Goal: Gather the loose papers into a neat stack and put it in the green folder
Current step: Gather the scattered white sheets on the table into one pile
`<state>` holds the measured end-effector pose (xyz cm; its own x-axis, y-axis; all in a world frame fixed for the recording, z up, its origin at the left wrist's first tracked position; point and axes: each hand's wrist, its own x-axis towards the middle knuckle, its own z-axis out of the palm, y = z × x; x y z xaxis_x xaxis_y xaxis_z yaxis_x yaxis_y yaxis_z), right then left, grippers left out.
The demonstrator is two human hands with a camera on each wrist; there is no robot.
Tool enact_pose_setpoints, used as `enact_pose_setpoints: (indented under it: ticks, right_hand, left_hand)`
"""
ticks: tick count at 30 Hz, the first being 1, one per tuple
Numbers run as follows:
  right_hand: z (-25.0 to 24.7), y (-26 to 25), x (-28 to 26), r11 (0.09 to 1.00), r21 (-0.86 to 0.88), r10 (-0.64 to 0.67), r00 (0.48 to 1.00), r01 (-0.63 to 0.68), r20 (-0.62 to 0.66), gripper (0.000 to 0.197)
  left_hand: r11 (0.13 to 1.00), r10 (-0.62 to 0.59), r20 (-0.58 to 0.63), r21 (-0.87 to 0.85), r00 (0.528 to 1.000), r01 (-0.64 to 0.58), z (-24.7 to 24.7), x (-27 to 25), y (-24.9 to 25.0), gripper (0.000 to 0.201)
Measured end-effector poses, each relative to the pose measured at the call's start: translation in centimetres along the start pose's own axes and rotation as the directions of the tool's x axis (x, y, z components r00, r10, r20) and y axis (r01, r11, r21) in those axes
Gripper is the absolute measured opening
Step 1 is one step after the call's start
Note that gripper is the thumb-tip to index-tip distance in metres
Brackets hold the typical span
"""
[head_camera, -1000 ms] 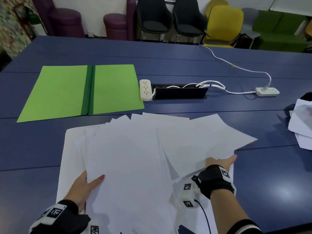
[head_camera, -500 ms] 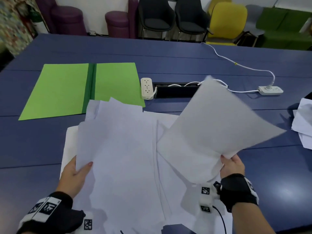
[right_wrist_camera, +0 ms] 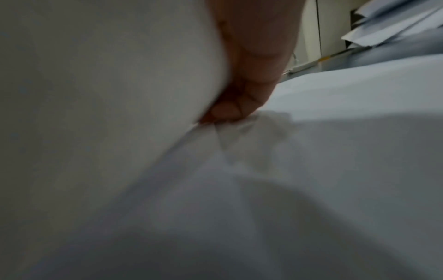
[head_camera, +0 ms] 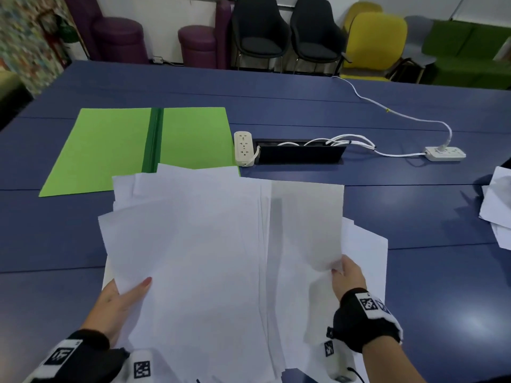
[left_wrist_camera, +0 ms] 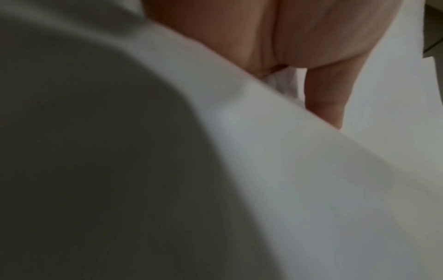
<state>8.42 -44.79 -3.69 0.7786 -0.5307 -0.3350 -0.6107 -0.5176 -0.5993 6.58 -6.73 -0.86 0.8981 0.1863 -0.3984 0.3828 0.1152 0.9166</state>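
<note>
Several white papers point(head_camera: 210, 258) lie fanned on the blue table in front of me, their far corners overlapping the open green folder point(head_camera: 110, 145). My left hand point(head_camera: 121, 297) grips the left bundle at its near edge, thumb on top. My right hand point(head_camera: 345, 275) pinches the near corner of a raised sheet point(head_camera: 307, 222), swung in over the pile. More sheets point(head_camera: 365, 252) lie flat beneath it. In the right wrist view my fingers point(right_wrist_camera: 249, 75) curl round the paper's edge point(right_wrist_camera: 120, 75). The left wrist view shows fingers point(left_wrist_camera: 323, 85) under white paper point(left_wrist_camera: 263, 170).
A white power strip point(head_camera: 243, 147) and a black cable box point(head_camera: 298, 154) sit just right of the folder. A second strip point(head_camera: 445, 153) with a white cable lies farther right. Other loose white papers point(head_camera: 497, 205) rest at the table's right edge. Chairs stand beyond the table.
My right hand lifted its sheets off the table and swung them left, square over the pile. My left hand raised its bundle and pushed it forward onto the folder's near edge.
</note>
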Motion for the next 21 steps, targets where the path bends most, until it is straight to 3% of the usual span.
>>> enact_pose_setpoints:
  ticks: [2,4,7,12,15,17,19,21]
  right_hand:
    - [0.2,-0.5,0.0,0.992,-0.037,0.116,0.991,-0.119,-0.069,0.031]
    - [0.1,-1.4,-0.4,0.974,-0.123,0.185,0.982,-0.19,-0.05,0.05]
    - [0.3,-2.9,-1.2,0.986,-0.102,0.142,0.988,-0.135,0.065,0.066]
    - [2.4,-3.3,-2.2,0.977,0.181,0.068,0.968,-0.114,0.242,0.064]
    - [3.0,-3.6,-3.0,0.94,0.329,-0.011,0.955,-0.092,0.297,0.04]
    - [2.6,-3.7,-3.3,0.859,0.503,-0.083,0.944,-0.094,0.318,0.036]
    - [2.2,-3.4,-3.4,0.723,0.676,-0.128,0.934,-0.143,0.334,0.036]
    - [2.3,-2.9,-3.2,0.685,0.717,-0.113,0.954,-0.129,0.279,0.032]
  left_hand:
    - [0.999,-0.033,-0.005,0.003,0.999,0.033,-0.1,0.2,-0.2,0.016]
    - [0.999,-0.039,0.006,0.024,0.999,0.039,0.0,0.4,-0.4,0.015]
    - [0.997,-0.05,0.008,0.066,0.999,0.049,0.6,0.8,-0.5,0.005]
    - [0.992,-0.05,-0.008,0.116,0.999,0.05,1.2,1.5,-0.9,0.027]
    - [0.992,-0.077,-0.006,0.096,0.997,0.078,1.2,1.7,-1.0,0.029]
    - [0.993,-0.088,0.0,0.083,0.996,0.088,1.1,1.7,-1.0,0.029]
    - [0.993,-0.096,0.007,0.063,0.995,0.096,1.0,1.6,-0.9,0.03]
    - [0.994,-0.1,0.014,0.033,0.995,0.1,1.0,1.5,-0.8,0.027]
